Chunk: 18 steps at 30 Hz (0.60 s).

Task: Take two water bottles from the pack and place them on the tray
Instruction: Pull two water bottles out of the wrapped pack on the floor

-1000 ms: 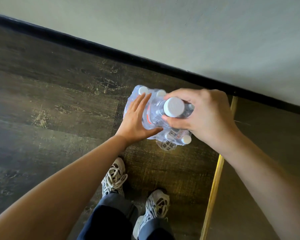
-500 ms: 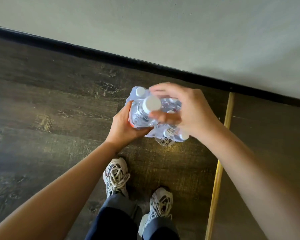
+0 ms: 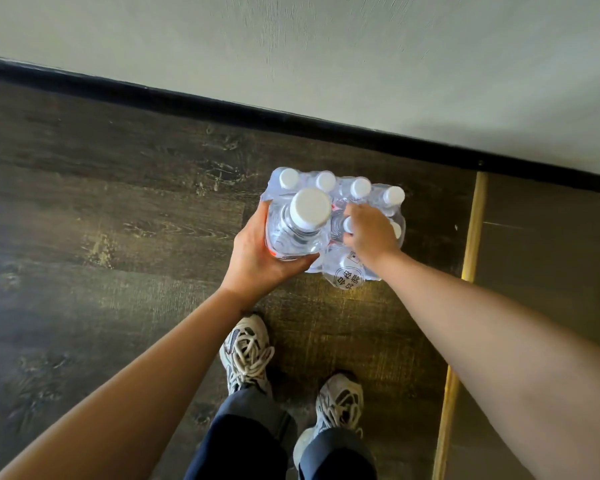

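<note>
Against the near-left corner of the pack [image 3: 364, 216], your left hand [image 3: 257, 261] holds one water bottle [image 3: 297, 230] upright and clear of the wrap, fingers clenched round its body with the white cap up. That is the first of the two, by my reading: it is out of the pack but not yet set down anywhere. Your right hand [image 3: 373, 233] is down among the caps in the middle of the pack, fingers curled over one of them; whether they have already closed on a second bottle I cannot tell.

The pack stands on the dark wood floor [image 3: 118, 220] near the black skirting [image 3: 222, 109], its plastic film open on the near side. Four white caps show along its far row, with at least one more partly hidden beside your right hand, so plenty of bottles remain inside.

No tray appears anywhere in view, so both placements are left to do. Your shoes [image 3: 246, 351] stand just near of the pack.
</note>
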Available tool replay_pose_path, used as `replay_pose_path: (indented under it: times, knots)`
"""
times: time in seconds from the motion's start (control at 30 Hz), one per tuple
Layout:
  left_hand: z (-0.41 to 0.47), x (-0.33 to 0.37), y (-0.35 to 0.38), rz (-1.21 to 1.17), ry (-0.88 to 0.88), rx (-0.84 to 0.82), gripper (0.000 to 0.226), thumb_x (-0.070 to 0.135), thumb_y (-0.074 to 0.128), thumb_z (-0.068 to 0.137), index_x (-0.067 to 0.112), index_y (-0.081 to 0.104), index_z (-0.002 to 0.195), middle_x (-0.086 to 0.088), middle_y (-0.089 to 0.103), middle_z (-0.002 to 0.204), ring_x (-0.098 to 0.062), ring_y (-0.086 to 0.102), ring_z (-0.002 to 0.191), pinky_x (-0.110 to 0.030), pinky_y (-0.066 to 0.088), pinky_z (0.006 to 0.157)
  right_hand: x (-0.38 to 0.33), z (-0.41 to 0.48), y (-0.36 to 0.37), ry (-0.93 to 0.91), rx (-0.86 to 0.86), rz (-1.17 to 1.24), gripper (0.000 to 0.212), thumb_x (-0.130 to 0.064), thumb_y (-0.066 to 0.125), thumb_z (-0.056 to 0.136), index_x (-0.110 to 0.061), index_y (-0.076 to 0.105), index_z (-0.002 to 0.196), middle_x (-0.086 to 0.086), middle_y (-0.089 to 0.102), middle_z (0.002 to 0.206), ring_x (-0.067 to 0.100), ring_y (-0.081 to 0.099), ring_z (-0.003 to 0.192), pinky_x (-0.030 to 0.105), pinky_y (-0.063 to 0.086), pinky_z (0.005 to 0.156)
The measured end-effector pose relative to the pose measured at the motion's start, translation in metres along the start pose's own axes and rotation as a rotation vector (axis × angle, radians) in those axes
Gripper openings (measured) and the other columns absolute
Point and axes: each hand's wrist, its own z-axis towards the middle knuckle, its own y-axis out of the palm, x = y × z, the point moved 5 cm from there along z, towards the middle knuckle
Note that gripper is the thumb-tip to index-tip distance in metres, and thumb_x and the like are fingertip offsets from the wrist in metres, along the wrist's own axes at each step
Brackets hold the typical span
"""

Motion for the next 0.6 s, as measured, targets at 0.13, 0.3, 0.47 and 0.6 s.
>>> replay_pose_path:
  times: [0.13, 0.3, 0.47, 0.6]
  knots:
    - [-0.001, 0.001, 0.0, -0.028, 0.006, -0.011, 0.063, 0.051, 0.075, 0.054, 0.064, 0.037, 0.102, 0.055, 0.049, 0.097, 0.031, 0.047, 0.093, 0.009, 0.033, 0.077, 0.003, -0.005, -0.018, -0.02, -0.004, 0.02, 0.025, -0.009, 0.059, 0.082, -0.002, 0.053, 0.105, 0.017, 0.059, 0.106, 0.031, 0.058, 0.093, 0.031, 0.042, 0.07]
    - [-0.001, 0.008, 0.002, -0.027, 0.017, -0.031, 0.066, 0.047, 0.078, 0.055, 0.04, 0.044, 0.111, 0.037, 0.05, 0.098, 0.026, 0.048, 0.092, 0.006, 0.035, 0.075, 0.003, -0.053, -0.083, -0.065, 0.166, 0.171, 0.032, -0.007, 0.073, 0.069, -0.003, 0.061, 0.099, 0.017, 0.062, 0.101, 0.03, 0.059, 0.09, 0.028, 0.041, 0.072]
    - [0.001, 0.01, 0.007, 0.029, 0.009, -0.055, 0.072, 0.042, 0.081, 0.057, 0.026, 0.045, 0.117, 0.027, 0.052, 0.099, -0.003, 0.053, 0.093, -0.013, 0.038, 0.075, -0.007, -0.098, -0.157, -0.151, 0.28, 0.165, 0.029, -0.006, 0.076, 0.063, -0.002, 0.065, 0.09, 0.017, 0.064, 0.087, 0.028, 0.06, 0.074, 0.027, 0.043, 0.065]
    - [0.001, 0.011, 0.008, 0.032, -0.005, -0.041, 0.069, 0.044, 0.079, 0.056, 0.035, 0.043, 0.114, 0.036, 0.05, 0.096, 0.003, 0.052, 0.091, -0.005, 0.035, 0.073, -0.009, -0.124, -0.195, -0.21, 0.353, 0.151, 0.027, -0.007, 0.077, 0.059, -0.006, 0.065, 0.083, 0.012, 0.063, 0.078, 0.022, 0.056, 0.064, 0.023, 0.043, 0.06]
